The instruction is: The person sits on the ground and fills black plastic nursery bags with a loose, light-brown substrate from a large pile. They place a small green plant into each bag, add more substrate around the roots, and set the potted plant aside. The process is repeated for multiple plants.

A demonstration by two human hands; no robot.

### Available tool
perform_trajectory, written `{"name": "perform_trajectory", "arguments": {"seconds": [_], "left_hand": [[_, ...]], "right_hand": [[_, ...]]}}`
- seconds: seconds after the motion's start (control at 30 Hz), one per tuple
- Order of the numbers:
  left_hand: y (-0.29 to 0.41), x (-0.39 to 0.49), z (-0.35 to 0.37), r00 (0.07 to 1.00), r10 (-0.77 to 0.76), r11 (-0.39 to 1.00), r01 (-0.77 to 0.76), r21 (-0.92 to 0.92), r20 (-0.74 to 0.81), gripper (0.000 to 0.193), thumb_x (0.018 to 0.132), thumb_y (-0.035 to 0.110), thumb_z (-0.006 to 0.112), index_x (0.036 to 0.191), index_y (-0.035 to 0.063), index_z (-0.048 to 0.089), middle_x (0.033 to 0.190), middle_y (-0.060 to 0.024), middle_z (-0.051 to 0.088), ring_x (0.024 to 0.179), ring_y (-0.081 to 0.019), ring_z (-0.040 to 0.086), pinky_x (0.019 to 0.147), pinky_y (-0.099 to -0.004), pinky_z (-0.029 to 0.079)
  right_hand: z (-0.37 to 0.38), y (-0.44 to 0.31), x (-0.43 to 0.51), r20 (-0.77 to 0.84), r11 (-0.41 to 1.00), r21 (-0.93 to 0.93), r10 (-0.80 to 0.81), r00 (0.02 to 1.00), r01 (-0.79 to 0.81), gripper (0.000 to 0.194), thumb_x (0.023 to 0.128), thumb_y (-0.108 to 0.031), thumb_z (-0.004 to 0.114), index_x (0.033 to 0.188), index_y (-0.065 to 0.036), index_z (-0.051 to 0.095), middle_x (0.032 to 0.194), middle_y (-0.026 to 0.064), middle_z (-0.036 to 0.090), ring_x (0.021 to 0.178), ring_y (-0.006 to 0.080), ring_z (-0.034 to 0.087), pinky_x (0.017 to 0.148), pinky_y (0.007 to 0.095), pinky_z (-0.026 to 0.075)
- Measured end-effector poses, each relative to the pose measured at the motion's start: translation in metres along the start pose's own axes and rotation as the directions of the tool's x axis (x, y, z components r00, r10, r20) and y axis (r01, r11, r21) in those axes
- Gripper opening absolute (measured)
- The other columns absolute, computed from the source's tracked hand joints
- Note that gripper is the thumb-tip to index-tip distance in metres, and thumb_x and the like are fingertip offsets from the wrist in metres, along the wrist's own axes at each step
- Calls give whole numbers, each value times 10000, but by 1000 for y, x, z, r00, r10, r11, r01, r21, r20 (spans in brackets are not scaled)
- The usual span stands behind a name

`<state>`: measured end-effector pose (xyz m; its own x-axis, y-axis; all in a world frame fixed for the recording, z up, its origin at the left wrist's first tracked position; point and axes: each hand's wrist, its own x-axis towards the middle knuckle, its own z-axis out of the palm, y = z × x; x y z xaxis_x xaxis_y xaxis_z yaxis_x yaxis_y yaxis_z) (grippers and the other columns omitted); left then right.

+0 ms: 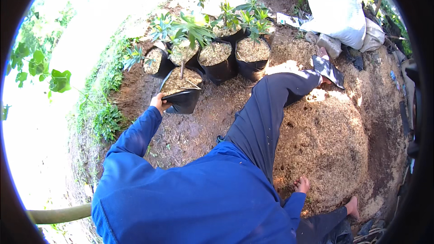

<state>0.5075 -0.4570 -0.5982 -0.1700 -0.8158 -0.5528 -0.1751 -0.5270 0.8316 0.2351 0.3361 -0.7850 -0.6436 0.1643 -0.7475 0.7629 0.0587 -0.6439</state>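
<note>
My left hand (160,104) grips the rim of a black plastic grow bag (184,101) filled with pale, husk-like growing mix. A stem with long green leaves (194,28) rises from it, and the bag leans towards me. Low on the right, my right hand (301,185) is by the near edge of a broad mound of husk mix (325,142). Its fingers are partly curled, and nothing shows in them. Just beyond the held bag stand more filled black grow bags (218,66) with leafy young plants, set close together.
Over my outstretched foot lies a piece of black plastic (328,71). White sacks (335,13) rest near stone blocks (329,45) at the back right. A grassy edge (108,118) borders the ground on the left, and a wooden pole (61,214) is at lower left.
</note>
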Motion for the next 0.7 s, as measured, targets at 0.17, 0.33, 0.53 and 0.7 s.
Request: {"name": "perform_trajectory", "arguments": {"seconds": [0.17,0.33,0.53,0.7], "left_hand": [[-45,45,-22,997,32,917,-55,-395,-66,221,991,230,530,1012,29,619,690,-22,528,695,-277,667,867,-576,626],[-113,119,0,979,-49,730,-102,-676,-200,191,963,268,596,878,99,569,588,-30,487,628,-265,625,857,-550,630],[-136,170,-6,927,-120,831,-101,-546,-355,283,924,333,664,834,103,524,722,-70,467,703,-288,574,837,-569,604],[-91,134,0,958,-234,912,157,-380,-167,427,917,508,585,966,85,547,957,-128,545,921,-408,588,825,-622,539]], "right_hand": [[4,-6,-8,-46,996,-80,29,999,-33,215,994,-165,602,1190,-78,608,875,43,636,665,163,624,584,343,538],[4,4,-2,-22,997,-81,16,1000,-17,235,989,-155,605,1206,-65,604,864,64,649,643,165,621,562,335,543],[-13,22,9,-9,989,-143,44,999,-45,256,975,-129,610,1220,-55,622,828,82,656,615,209,645,559,371,563],[27,-9,-16,52,354,-900,-492,869,254,348,937,-224,697,1248,-84,630,1178,144,658,1013,321,654,864,524,536]]}}
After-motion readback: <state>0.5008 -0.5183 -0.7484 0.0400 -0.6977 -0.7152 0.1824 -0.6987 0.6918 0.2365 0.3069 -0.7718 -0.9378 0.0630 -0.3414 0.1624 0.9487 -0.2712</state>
